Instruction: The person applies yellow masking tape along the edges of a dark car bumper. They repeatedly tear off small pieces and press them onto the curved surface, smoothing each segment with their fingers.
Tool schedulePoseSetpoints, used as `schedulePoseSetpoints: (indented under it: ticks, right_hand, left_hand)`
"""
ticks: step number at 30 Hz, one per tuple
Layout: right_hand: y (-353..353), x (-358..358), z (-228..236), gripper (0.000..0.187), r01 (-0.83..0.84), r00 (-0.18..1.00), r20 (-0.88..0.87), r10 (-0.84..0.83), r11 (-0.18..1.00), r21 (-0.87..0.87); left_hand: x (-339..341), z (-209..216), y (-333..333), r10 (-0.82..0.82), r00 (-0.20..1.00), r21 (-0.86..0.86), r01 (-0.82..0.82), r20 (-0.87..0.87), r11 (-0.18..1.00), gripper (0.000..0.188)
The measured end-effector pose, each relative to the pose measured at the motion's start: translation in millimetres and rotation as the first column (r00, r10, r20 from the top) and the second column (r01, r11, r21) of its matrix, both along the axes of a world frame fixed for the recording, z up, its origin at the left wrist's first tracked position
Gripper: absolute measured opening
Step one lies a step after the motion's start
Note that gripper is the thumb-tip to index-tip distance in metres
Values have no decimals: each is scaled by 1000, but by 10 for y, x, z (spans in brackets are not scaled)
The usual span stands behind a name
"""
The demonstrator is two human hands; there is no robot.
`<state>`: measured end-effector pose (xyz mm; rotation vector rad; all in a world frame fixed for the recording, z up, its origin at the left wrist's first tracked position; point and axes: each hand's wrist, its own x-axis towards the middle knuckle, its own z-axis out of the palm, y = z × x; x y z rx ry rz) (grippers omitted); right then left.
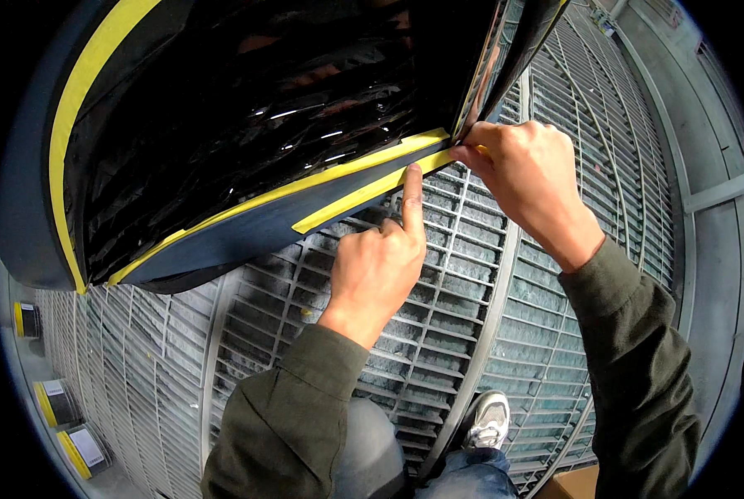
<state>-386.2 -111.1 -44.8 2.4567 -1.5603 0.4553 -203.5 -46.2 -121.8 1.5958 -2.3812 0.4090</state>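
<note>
Hands (534, 170) touch yellow tape (355, 199), left index finger (412, 204) extended.

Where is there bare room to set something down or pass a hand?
Bare grating shows between the left sleeve and the yellow-edged rolls, and between that sleeve and the right sleeve, beyond the shoe. Crowded: the lower edge of the dark panel, where the left hand touches the yellow tape and the right hand seems to pinch its end.

A yellow tape strip (351, 200) slants along a dark-blue panel's (222, 239) lower edge, its right end apparently pinched.
</note>
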Motion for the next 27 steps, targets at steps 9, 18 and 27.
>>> schedulePoseSetpoints:
  ticks: [9,18,27]
  right_hand:
    - [3,73,-26,26,67,998,2,-67,997,34]
    - [-3,56,-22,25,51,999,-6,-51,998,22]
    - [-14,64,31,25,25,1000,-11,-25,999,35]
  left_hand:
    - [1,12,1,-4,989,64,14,-144,998,76]
    - [-104,6,-58,-43,987,89,58,-156,994,78]
    - [-108,70,-107,-71,991,86,82,-115,993,76]
